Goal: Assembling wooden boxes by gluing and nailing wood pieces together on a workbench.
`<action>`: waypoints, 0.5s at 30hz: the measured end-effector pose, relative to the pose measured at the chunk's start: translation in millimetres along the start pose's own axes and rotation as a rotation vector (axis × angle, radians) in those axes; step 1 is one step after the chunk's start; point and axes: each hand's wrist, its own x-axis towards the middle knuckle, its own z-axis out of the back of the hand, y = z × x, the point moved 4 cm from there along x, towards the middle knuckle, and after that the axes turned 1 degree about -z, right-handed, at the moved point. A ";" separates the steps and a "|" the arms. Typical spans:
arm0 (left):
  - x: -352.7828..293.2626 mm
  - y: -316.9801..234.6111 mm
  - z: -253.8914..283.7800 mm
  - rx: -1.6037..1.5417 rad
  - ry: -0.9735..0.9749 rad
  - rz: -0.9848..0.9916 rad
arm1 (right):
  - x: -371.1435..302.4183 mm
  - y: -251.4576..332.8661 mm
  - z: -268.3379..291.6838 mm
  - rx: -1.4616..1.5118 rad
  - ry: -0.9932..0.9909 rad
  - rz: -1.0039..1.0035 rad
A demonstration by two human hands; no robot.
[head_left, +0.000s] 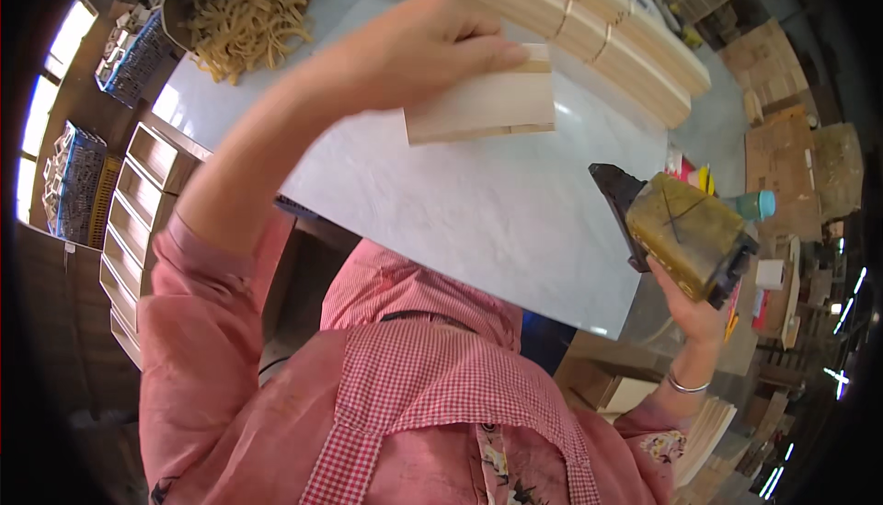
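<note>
My left hand (432,54) reaches across the table from the left, its fingers curled and slightly blurred. It is closed at the upper edge of a pale rectangular wooden panel (487,108), with the thumb lying along that edge; part of the panel is hidden under the hand and wrist. A thin darker strip runs along the panel's lower side. Off to the right, my right hand (685,307) grips a worn yellow-and-black hand tool (690,234) from below. The tool is held at the table's right edge, apart from the panel; its exact kind is unclear.
Bundled wooden strips (570,22) line the table's far side. A container of tan bands (246,13) stands at the far left. Wooden trays (129,238) and blue crates (74,183) are on the left. A turquoise-capped bottle (759,204) and cardboard boxes (782,174) lie beyond the tool.
</note>
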 end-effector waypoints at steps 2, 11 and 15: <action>10.3 -9.1 16.5 -0.055 0.026 0.090 | 16.9 7.5 27.0 -0.115 -0.126 0.190; 21.9 21.6 6.3 -0.183 0.185 0.204 | 127.6 74.3 58.0 -0.346 0.143 0.506; 24.5 16.6 2.3 -0.148 0.212 0.170 | 144.2 110.3 52.9 -0.397 0.247 0.624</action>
